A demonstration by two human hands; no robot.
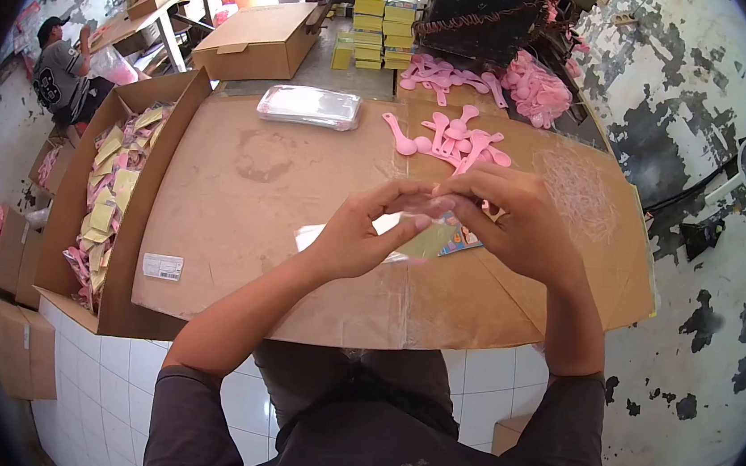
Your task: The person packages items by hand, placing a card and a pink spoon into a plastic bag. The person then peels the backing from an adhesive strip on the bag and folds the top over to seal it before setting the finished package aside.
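Note:
My left hand (369,231) and my right hand (513,220) meet above the middle of the cardboard-covered table (210,244), fingertips close together. Between and under them is a clear plastic bag, with a yellowish card and a blue printed card (461,234) showing. Thumb and fingers of my left hand pinch the bag. What my right fingers pinch is too small to make out. White plastic sleeves (310,236) lie beneath my left hand. Just beyond my hands lie loose pink spoons (454,137).
A long carton (188,116) of packed items stands left. Behind are a stack of clear bags (309,106), a closed box (261,38), card stacks (370,26) and pink bundles (535,91). Clear bands (579,194) lie right. Another person (61,73) sits far left.

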